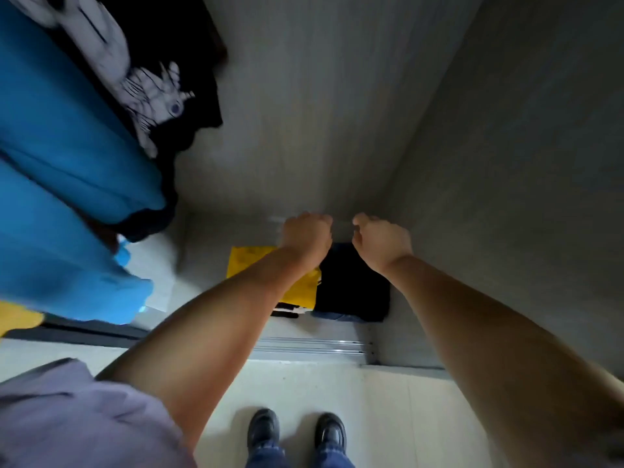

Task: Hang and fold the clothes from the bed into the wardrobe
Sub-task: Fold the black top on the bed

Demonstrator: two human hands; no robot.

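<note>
- Folded on the wardrobe floor (216,251): a yellow garment (246,265) and, touching it on the right, a dark folded stack (351,285) with a strip of blue denim showing at its near edge. Laid flat and side by side, probably so that each pile stays neat and easy to reach.
- Hanging at upper left inside the wardrobe: bright blue clothes (67,157) and behind them a black shirt with a white print (158,96). Blurred, so hangers and rail impossible to make out.
- Reaching in above the folded piles: left hand (305,236) and right hand (383,243), close together, backs toward the camera, fingers curled under. Grip narrow on both, but whether anything is pinched cannot be told; fingertips hidden and nothing visible between them. Possibly at the far edge of the dark stack, to square it against the back panel.
- Further out: grey back wall (320,113) and right side wall (523,146) of the wardrobe, and a metal sliding-door track (310,346) along its front edge.
- Nearest the camera: pale floor (388,417), two dark shoes (297,430) with blue jeans cuffs, and a lilac sleeve (67,417) at lower left.
- No bed in view; judged from the piles and hung items, a good share of the task already done.
</note>
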